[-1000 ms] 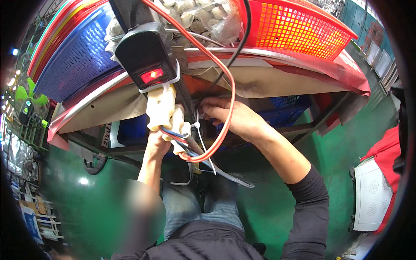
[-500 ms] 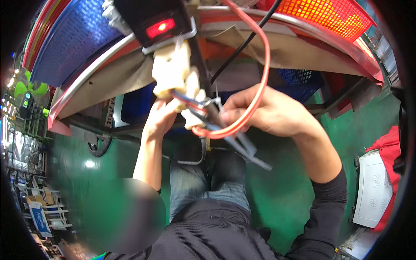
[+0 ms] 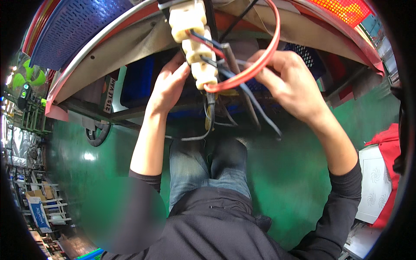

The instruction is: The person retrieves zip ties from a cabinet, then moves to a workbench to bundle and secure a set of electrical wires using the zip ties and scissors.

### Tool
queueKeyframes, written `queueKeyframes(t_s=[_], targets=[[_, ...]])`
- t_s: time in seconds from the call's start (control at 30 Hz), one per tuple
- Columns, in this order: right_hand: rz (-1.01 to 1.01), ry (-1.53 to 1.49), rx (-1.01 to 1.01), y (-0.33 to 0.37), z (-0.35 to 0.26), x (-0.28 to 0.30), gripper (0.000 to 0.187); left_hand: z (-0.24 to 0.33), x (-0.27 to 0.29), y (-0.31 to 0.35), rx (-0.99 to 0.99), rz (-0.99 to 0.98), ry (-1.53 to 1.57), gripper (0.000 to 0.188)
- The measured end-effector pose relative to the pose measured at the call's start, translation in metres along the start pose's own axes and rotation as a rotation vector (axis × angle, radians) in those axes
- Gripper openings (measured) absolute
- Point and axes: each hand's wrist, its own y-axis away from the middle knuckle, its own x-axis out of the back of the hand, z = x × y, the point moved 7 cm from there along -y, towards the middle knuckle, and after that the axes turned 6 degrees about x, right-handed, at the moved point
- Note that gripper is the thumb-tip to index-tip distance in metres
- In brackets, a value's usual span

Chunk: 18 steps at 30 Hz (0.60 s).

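Note:
A column of cream plastic connectors (image 3: 187, 21) hangs in front of me with red, blue and dark wires running through it. My left hand (image 3: 168, 86) is closed at its left side, thumb against fingers; some fingertips are hidden behind the connectors. On the other side my right hand (image 3: 288, 78) pinches the end of a thin pale cable tie (image 3: 241, 63) that runs to the wire bundle. A thick red cable (image 3: 274, 45) loops in front of its fingertips. Beside it a dark rod (image 3: 246, 95) slants downward, and a grey wire (image 3: 262, 111) hangs loose.
A bench edge (image 3: 125, 55) covered in tan sheet curves across the top. Blue basket (image 3: 71, 37) and orange basket (image 3: 346, 9) stand on it. A green fan (image 3: 29, 78) is at the far left, a white panel (image 3: 373, 184) at the right.
The connectors and wires now appear higher and slightly to the right. Both hands have moved up with them, and my right hand is farther from the bundle.

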Motion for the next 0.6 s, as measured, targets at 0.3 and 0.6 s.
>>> queueKeyframes(t_s=[0.3,0.6], targets=[[0.015,-0.297,-0.177,-0.005,0.081,-0.018,0.021,-0.062,0.066,0.022,0.040,0.021,0.099,0.037],[0.069,-0.883,-0.348,-0.023,0.111,-0.086,0.017,-0.030,0.037,0.020,0.076,-0.051,0.104,0.040]])
